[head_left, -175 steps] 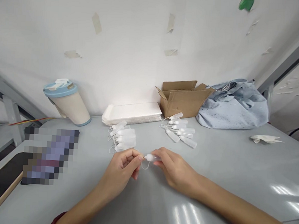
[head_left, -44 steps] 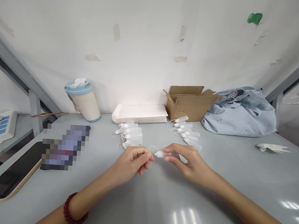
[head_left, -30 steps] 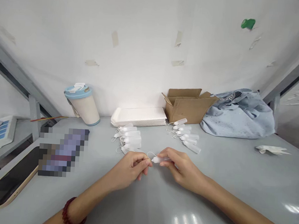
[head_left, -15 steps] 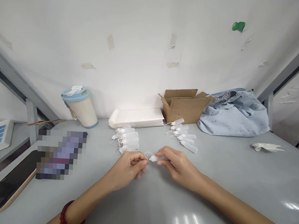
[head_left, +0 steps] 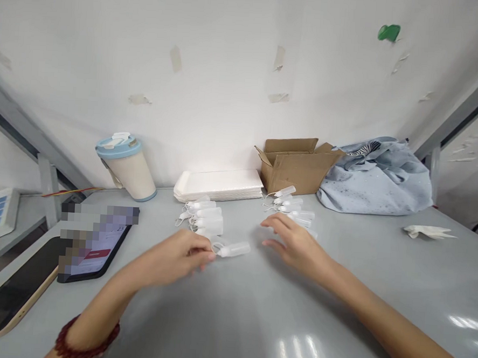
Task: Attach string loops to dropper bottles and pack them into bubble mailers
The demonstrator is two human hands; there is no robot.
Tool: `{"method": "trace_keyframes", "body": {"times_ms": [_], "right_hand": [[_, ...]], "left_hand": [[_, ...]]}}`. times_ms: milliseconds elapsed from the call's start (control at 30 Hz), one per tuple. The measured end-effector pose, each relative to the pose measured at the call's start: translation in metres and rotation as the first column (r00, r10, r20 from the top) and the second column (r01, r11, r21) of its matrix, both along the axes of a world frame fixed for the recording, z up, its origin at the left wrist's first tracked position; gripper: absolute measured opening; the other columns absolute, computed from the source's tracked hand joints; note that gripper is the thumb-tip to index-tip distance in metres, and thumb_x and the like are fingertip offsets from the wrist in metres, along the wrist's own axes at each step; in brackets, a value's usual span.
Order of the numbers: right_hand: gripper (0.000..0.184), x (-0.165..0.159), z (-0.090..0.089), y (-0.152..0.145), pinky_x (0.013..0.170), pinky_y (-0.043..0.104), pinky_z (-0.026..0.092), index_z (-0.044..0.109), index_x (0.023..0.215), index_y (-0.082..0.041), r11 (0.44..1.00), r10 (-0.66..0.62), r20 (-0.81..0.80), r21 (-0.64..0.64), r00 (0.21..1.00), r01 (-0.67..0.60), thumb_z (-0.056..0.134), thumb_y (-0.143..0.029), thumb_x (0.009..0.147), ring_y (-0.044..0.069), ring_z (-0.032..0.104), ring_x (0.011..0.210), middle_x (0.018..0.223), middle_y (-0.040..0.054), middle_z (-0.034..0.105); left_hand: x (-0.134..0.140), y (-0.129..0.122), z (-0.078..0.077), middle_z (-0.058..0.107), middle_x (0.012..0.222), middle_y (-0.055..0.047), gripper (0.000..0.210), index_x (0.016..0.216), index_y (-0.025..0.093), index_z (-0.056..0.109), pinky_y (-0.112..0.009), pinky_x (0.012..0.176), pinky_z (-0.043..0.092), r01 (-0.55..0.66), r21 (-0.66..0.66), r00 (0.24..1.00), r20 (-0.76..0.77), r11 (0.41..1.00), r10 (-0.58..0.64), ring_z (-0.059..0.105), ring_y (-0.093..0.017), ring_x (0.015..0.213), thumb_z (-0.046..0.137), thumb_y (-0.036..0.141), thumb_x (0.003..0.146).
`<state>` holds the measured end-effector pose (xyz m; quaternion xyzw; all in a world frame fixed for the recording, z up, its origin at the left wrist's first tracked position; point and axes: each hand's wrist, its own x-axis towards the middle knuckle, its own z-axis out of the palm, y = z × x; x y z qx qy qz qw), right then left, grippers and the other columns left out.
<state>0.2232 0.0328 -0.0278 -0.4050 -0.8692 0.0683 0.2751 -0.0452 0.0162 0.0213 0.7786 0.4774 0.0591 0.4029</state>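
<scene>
Now our R hand (head_left: 295, 243) has let go of the small translucent white plastic bottle w/ a pointed nozzle (head_left: 237, 249); its fingers are parted w/ nothing betw. them, clear of the bottle's base. Our L hand (head_left: 177, 259) has stayed at the nozzle end, fingertips pinched beside the thin white looped tether (head_left: 217, 246); can't tell if they grip nozzle, tether or both. So the L hand alone has it, & we'd judge the two-handed work at the tip is prob. done or paused.

Bottle's pos.: in front of the open-topped brown cardboard box (head_left: 300, 172), on our side & a bit to its left. Long axis runs approx. crosswise; nozzle points left into our fingers, base right & slightly farther from us. Can't tell if it's touching the smooth grey tabletop (head_left: 214, 323). Similar white bottles: one cluster (head_left: 209, 224) left-front of the box, another cluster (head_left: 292, 208) directly in front, partly behind our R hand.
</scene>
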Motion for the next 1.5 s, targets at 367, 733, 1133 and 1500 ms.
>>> {"method": "trace_keyframes", "body": {"times_ms": [367, 733, 1133, 1500], "right_hand": [[0.008, 0.040, 0.025, 0.020, 0.051, 0.026, 0.038, 0.055, 0.087, -0.020, 0.917, -0.344, 0.198, -0.138, 0.918, 0.373, 0.055, -0.027, 0.082, 0.017, 0.057, 0.064, 0.086, 0.0036, 0.064], [0.016, 0.047, 0.032, 0.019, 0.051, 0.026, 0.038, 0.059, 0.086, -0.019, 0.869, -0.379, 0.301, -0.211, 0.875, 0.448, 0.057, -0.033, 0.078, 0.017, 0.057, 0.062, 0.086, 0.0050, 0.066], [0.010, 0.026, 0.018, 0.015, 0.050, 0.027, 0.033, 0.059, 0.075, -0.016, 0.880, -0.316, 0.458, -0.185, 0.831, 0.437, 0.056, -0.022, 0.082, 0.022, 0.061, 0.066, 0.080, 0.0102, 0.064], [0.022, -0.008, 0.031, -0.019, 0.062, 0.025, 0.041, 0.063, 0.092, -0.020, 0.866, 0.046, -0.232, -0.475, 0.972, -0.154, 0.045, -0.033, 0.092, 0.015, 0.055, 0.075, 0.085, 0.0023, 0.064]], "left_hand": [[-0.032, 0.022, -0.003, 0.059, 0.067, 0.000, 0.032, 0.066, 0.019, 0.052, -0.023, 0.058, 0.040, -0.131, -0.025, 0.984, -0.129, 0.991, 0.126, 0.056, -0.016, 0.062, 0.042, 0.042, 0.085], [-0.024, 0.011, 0.007, 0.058, 0.053, 0.000, 0.042, 0.050, 0.018, 0.052, -0.022, 0.048, 0.035, -0.217, 0.045, 0.955, -0.198, 0.975, 0.221, 0.050, -0.014, 0.049, 0.045, 0.044, 0.082], [0.035, -0.023, -0.020, 0.031, 0.046, 0.005, 0.039, 0.048, 0.018, 0.028, -0.024, 0.045, 0.023, 0.142, 0.055, 0.989, -0.052, 0.988, -0.139, 0.028, -0.009, 0.044, 0.040, 0.026, 0.084], [0.041, -0.019, -0.026, 0.056, 0.064, 0.002, 0.026, 0.095, 0.018, 0.060, -0.023, 0.056, 0.039, -0.193, 0.143, 0.955, 0.253, 0.971, 0.152, 0.050, -0.013, 0.060, 0.040, 0.034, 0.090]]}}
